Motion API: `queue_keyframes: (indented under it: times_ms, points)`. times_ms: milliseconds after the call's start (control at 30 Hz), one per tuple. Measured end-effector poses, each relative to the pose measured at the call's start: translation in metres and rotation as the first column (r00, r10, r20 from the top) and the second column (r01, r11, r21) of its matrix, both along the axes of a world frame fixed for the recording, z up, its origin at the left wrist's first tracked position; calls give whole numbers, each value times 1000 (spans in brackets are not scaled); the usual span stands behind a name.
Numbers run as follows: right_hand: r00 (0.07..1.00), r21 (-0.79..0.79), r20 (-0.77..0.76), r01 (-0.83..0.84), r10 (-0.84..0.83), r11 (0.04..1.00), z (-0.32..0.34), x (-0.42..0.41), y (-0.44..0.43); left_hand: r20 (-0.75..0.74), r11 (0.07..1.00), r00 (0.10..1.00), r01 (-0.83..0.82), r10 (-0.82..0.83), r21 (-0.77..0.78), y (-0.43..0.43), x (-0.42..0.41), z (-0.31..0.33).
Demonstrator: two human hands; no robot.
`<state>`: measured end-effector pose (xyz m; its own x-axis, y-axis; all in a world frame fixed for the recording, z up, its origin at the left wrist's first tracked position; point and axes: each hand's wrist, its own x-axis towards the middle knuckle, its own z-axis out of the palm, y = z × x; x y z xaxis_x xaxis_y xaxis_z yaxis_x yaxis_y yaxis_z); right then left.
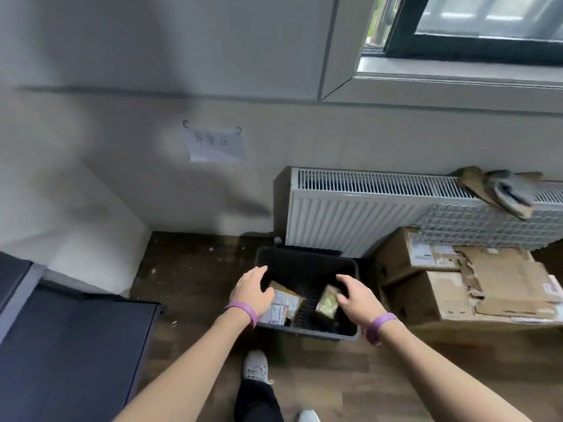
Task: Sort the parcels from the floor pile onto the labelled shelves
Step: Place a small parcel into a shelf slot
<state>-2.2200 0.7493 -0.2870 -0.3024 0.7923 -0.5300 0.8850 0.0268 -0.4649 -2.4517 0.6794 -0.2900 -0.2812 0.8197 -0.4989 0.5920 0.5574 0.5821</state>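
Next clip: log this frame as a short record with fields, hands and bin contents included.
setting: black bin on wooden floor, below a radiator
bin contents: labelled parcel; yellowish packet
left hand: open, over the parcel
right hand: at the packet, grip unclear
nearby: cardboard boxes right of bin

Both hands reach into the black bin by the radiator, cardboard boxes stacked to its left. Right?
No. The head view shows the cardboard boxes to the right of the black bin, not its left. The left hand and right hand do reach into it, by the radiator.
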Motion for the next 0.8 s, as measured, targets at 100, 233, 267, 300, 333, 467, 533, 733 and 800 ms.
queue_keyframes:
  times_ms: [100,233,267,300,333,467,533,733,800]
  points:
    - [999,-45,36,37,-35,998,-29,-16,16,5,997,999,47,-47,-55,24,-22,-31]
    - [997,-119,63,46,-39,992,-82,-42,35,-9,985,995,97,-99,-141,46,-47,-85]
    - [998,-146,65,32,-23,989,-99,-48,37,-15,981,994,105,-109,-166,51,-52,-100]
    - [998,-175,67,17,-5,984,-116,-54,39,-22,975,993,113,-119,-190,55,-57,-117]
    - [998,-202,63,4,9,979,-134,-58,42,-27,971,992,114,-122,-211,59,-61,-134]
    - [999,-280,49,7,8,960,-219,-71,55,-37,962,994,86,-99,-258,72,-66,-213]
    - [999,-317,45,5,10,948,-269,-77,59,-40,959,993,97,-112,-268,76,-62,-261]
    - [998,-422,43,-26,48,906,-430,-91,60,-18,942,992,114,-126,-317,81,-44,-423]
    - [998,-440,41,-30,54,898,-471,-97,58,-18,929,987,147,-162,-339,78,-39,-467]
